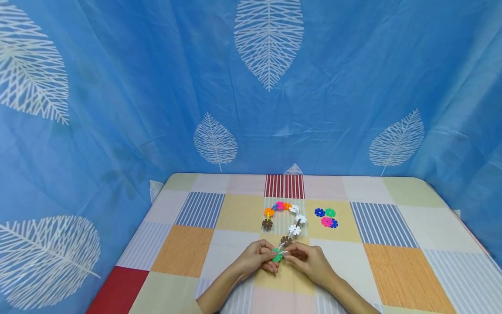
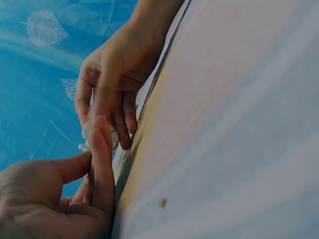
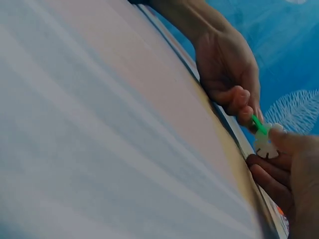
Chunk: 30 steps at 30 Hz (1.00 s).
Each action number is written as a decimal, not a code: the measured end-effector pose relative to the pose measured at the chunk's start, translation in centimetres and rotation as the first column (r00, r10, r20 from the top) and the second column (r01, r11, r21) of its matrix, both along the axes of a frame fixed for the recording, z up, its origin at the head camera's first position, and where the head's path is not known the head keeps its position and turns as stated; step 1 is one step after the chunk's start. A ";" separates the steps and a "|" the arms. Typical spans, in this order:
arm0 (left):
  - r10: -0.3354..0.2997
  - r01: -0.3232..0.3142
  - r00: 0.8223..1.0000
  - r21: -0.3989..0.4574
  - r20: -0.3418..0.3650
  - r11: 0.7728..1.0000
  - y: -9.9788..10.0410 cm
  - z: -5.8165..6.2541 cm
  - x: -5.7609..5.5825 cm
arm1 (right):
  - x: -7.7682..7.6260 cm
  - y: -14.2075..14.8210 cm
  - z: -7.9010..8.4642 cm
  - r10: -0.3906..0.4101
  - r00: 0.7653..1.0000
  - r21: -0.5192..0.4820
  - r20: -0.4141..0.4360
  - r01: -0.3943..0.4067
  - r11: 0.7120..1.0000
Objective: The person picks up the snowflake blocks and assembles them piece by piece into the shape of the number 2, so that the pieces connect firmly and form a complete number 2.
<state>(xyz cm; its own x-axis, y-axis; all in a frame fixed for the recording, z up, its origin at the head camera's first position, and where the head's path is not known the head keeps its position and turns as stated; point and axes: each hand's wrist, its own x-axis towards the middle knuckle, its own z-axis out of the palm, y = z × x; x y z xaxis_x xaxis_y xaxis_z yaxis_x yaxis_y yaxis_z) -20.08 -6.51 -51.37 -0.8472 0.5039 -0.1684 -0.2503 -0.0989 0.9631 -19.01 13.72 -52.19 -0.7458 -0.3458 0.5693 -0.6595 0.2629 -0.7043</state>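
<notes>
only head view shows loose discs (image 1: 326,217); wrist views just hands (image 3: 234,74).

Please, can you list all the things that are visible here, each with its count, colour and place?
Chain of snowflake discs: one curved chain of joined discs, brown, orange, pink, blue and white, on the table's middle, running down to the hands.
Green disc: one, green, pinched by the left hand at the chain's near end.
White disc: one, white, pinched by the right hand against the green disc.
Loose discs: four, two blue, one green, one pink, lying in a group right of the chain.
Tablecloth: one, checked in pastel squares and stripes, covering the table.
Curtain: blue with white leaves, behind and beside the table.
Left hand: one, grip on the green disc.
Right hand: one, grip on the white disc.
</notes>
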 end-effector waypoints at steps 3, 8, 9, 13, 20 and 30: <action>0.037 -0.037 0.999 -0.002 0.004 0.999 0.0 0.0 0.0 | -1.4 1.3 -0.3 -0.105 0.994 -0.013 -0.015 0.105 0.994; 0.028 -0.028 1.000 -0.031 0.002 0.999 -0.1 0.0 0.0 | -4.3 4.9 -0.2 -0.546 0.830 0.062 -0.112 0.554 0.830; 0.018 -0.017 1.000 -0.042 0.003 0.999 -0.1 0.0 -0.1 | -4.8 5.7 -0.3 -0.606 0.786 0.095 -0.121 0.617 0.782; 0.004 -0.003 1.000 -0.077 0.010 0.997 -0.1 0.2 -0.1 | -5.8 7.7 -0.8 -0.681 0.726 0.245 -0.096 0.681 0.690; 0.037 -0.036 0.999 -0.097 0.009 0.995 -0.1 0.3 -0.3 | -5.7 7.5 -0.6 -0.669 0.743 0.183 0.002 0.657 0.731; 0.070 -0.070 0.998 -0.064 -0.007 0.995 -0.1 0.0 -0.5 | -1.7 2.7 0.9 -0.090 0.728 -0.195 0.679 0.297 0.935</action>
<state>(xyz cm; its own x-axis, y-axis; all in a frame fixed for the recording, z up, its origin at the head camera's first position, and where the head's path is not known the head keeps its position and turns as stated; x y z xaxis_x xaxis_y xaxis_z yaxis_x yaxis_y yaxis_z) -20.56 -6.63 -51.34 -0.8809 0.4317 -0.1942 -0.2402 -0.0541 0.9692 -20.72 16.40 -51.29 -0.9975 -0.0604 -0.0364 0.0326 0.0624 -0.9975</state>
